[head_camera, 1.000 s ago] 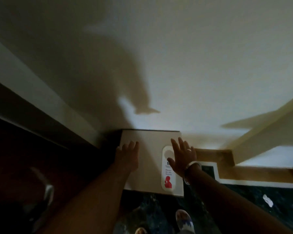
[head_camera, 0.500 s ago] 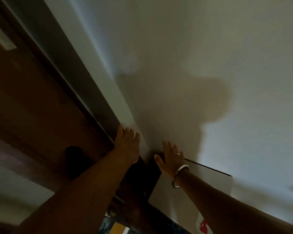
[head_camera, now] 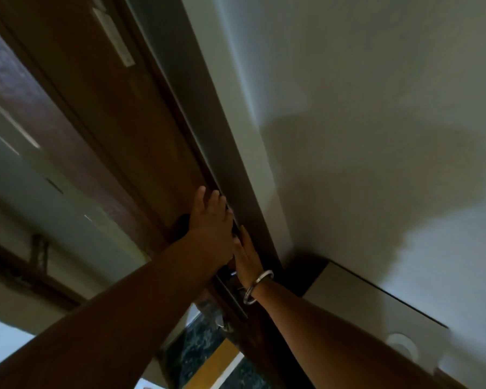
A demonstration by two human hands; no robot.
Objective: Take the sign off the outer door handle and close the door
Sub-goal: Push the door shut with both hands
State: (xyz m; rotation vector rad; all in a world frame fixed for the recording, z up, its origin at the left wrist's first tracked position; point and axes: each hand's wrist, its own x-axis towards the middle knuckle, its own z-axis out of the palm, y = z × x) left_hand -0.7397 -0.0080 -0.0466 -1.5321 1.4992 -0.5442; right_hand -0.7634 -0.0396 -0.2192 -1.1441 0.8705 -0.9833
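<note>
The heavy, stiff dark brown wooden door needs edge pushing; left hand and right hand press flat there, fingers extended together.

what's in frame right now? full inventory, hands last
door: 1, dark brown wood, left of centre, running from top to bottom
door lock plate: 1, dark metal, on the door edge below the hands; details blurred
door frame: 1, grey-white, strip right of the door
wall: 1, off-white, right half, with a shadow on it
ledge: 1, white, flat top, lower right against the wall
door sign: 1, white, lying on the ledge at lower right, only its rounded top shows
floor: 1, dark speckled, bottom centre
bracelet: 1, silver, on the right wrist
left hand: 1, fingers extended, against the door edge
right hand: 1, fingers extended, beside the left, at the door edge
</note>
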